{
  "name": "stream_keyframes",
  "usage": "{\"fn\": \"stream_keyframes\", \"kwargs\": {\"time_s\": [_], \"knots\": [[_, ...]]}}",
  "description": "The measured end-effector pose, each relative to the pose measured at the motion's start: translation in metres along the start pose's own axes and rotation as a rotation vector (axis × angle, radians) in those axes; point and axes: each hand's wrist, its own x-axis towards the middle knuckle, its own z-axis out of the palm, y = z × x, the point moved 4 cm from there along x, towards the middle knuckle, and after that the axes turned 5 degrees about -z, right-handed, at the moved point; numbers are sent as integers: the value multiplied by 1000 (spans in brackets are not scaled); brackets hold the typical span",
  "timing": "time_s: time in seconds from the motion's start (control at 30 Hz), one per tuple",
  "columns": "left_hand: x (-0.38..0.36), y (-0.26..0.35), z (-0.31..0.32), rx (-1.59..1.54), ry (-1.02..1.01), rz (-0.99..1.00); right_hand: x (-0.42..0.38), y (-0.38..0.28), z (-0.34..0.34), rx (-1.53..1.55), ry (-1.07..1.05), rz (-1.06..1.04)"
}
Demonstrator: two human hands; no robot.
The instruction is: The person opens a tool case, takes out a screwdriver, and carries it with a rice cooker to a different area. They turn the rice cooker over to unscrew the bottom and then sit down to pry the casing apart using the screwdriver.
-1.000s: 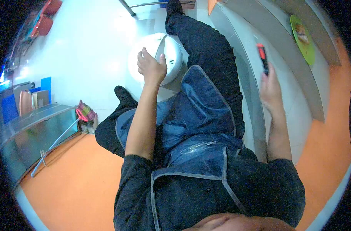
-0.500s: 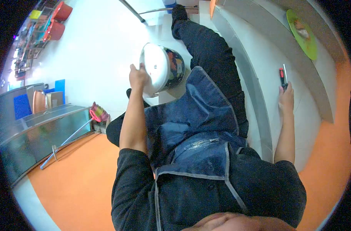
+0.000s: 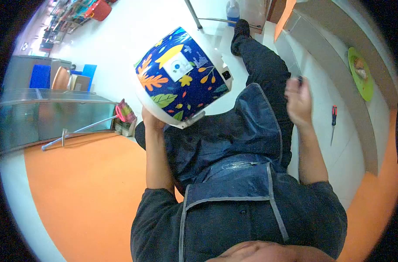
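Tilted up in front of me is a rice cooker (image 3: 181, 83), a white-rimmed appliance with a dark blue body printed with leaves and flowers. My left hand (image 3: 152, 118) grips its lower left edge, the fingers partly hidden behind it. Raised to the right of the cooker, apart from it, my right hand (image 3: 299, 102) is closed and slightly blurred. A dark end, which looks like a screwdriver handle (image 3: 300, 80), pokes out at its fingertips; the shaft is hidden. Another screwdriver (image 3: 334, 115), red and black, lies on the pale step to the right.
A green plate (image 3: 360, 74) with something on it rests on the higher step. At left are a glass-sided cabinet (image 3: 72, 111) and a pink-headed mop (image 3: 125, 112). A blue-liquid bottle (image 3: 233, 11) stands near my foot, by a metal stand leg (image 3: 193, 15).
The cooker has been tipped so its patterned side faces me, and my left hand has shifted from its handle to its edge. My right hand has moved left, away from the screwdriver on the step.
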Motion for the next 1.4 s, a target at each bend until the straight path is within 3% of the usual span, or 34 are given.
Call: {"fn": "stream_keyframes", "kwargs": {"time_s": [0.1,0.2,0.3,0.4,0.53,0.67,0.77,0.8,0.87,0.9,0.97,1.0,1.03,1.07,1.1,1.17,1.3,1.4], "knots": [[-9,8,22,-104,-94,-7,37,-25,69,312,-148,-27],[-20,3,46,-171,-181,-48,70,-37,83,278,-322,71],[-41,0,65,-216,-278,-118,71,-84,56,24,-413,92],[-52,-11,91,-227,-377,-169,75,-79,17,187,-476,151],[-63,-22,105,-190,-476,-181,28,-101,-31,136,-402,93],[-67,-12,83,-38,-505,-58,-31,-94,-39,107,-382,131],[-45,17,47,-81,-85,133,-53,-74,-28,99,-344,130],[-43,31,38,-232,150,82,-56,-71,-31,112,-316,155],[-56,85,49,-73,-74,353,-56,-76,-34,229,-313,306],[-65,106,65,55,-235,463,-57,-70,-33,259,-326,265],[-75,125,112,223,-421,460,-54,-55,-35,319,-337,170],[-78,126,134,300,-523,538,-59,-78,-30,455,-241,231],[-78,127,148,380,-625,618,-64,-78,-31,353,-259,209],[-66,121,149,326,-673,485,-66,-77,-33,255,-275,183],[-58,117,146,297,-711,522,-70,-74,-34,162,-290,159],[-42,115,141,237,-795,598,-88,-82,-38,278,-268,161],[-85,130,145,292,-810,600,-115,-98,-45,258,-310,232],[-104,143,141,394,-872,714,-125,-90,-50,75,-367,128]]}}
